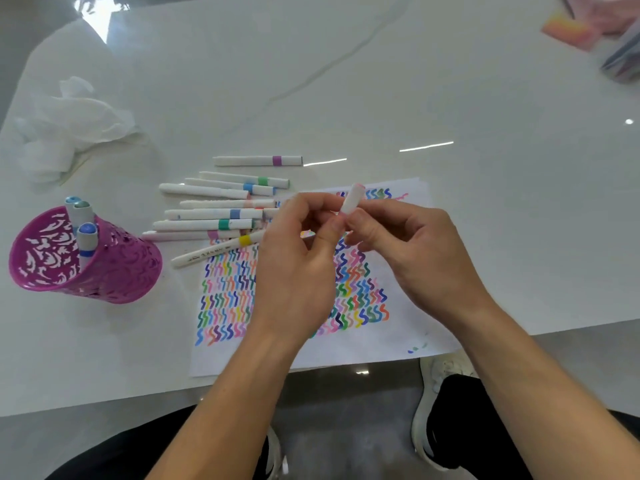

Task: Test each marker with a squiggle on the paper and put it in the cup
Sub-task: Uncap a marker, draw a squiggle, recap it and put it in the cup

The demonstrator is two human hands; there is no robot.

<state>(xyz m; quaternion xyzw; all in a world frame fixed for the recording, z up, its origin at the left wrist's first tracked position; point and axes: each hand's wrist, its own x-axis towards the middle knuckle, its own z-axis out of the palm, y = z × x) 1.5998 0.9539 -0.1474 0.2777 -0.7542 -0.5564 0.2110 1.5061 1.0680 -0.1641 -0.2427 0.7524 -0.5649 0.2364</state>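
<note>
Between left hand [294, 265] and right hand [408, 251], marker [352, 199], mostly hidden.

magenta cut-out swirl cup [114, 268], white markers [207, 214] with coloured bands, paper [398, 337] covered in multicoloured squiggles

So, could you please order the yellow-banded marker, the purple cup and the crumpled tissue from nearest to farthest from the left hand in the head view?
From the left hand:
1. Yellow-banded marker: just to its left, lying across the upper left corner of the paper.
2. Purple cup: well to the left.
3. Crumpled tissue: far left and farther back.
</note>
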